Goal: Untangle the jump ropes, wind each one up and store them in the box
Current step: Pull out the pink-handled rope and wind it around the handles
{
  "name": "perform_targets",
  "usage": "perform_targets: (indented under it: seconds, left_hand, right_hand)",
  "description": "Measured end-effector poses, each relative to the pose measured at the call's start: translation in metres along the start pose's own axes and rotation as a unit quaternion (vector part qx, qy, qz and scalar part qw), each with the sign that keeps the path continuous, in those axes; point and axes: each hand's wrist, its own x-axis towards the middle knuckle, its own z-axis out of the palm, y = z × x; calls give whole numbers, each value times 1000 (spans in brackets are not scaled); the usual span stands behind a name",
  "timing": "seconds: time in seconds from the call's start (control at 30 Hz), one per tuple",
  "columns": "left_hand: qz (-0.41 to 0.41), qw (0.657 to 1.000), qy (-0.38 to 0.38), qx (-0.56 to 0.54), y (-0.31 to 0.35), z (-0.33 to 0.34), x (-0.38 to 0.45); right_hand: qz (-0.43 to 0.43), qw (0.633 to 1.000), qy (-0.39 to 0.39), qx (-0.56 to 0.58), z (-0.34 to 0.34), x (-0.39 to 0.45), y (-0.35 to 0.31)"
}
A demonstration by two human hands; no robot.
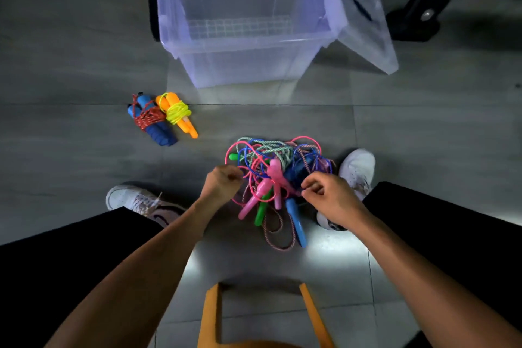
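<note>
Dim, floor glare near bottom, edges warped.

Box (245, 45) mouth open (lid (364, 11) aside).

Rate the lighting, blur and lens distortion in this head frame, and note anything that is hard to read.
Head view: dim overall, corners dark; bright glare patches on the floor tiles beside the tangle of ropes. Wide-angle bending bows the clear box and tile seams. Left hand and right hand are slightly soft; the two wound ropes read clearly; top right is too dark to identify.
</note>
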Motion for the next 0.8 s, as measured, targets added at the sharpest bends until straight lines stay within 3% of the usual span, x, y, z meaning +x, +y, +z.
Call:
perform_targets:
  seconds: [0.23,0.37,0.47,0.57,0.67,0.8]
  left_hand:
    - [-36,981,-89,166,-2,58,-5]
    - [-85,988,-81,104,-3,77,-8]
    - [-92,986,-48,131,6,81,-13]
    - [-37,965,-16,258,25,65,-24]
    - [73,920,1,386,43,35,-36]
    - [175,889,18,423,78,-9,-63]
  right_hand:
    - [25,999,8,43,7,-31,42]
    - [45,998,-10,50,9,-42,51]
    - [47,997,-6,55,6,-41,52]
    - [45,997,7,61,4,-36,45]
    - [35,998,11,53,4,-31,33]
    - [-8,1000,4,12,3,-29,18]
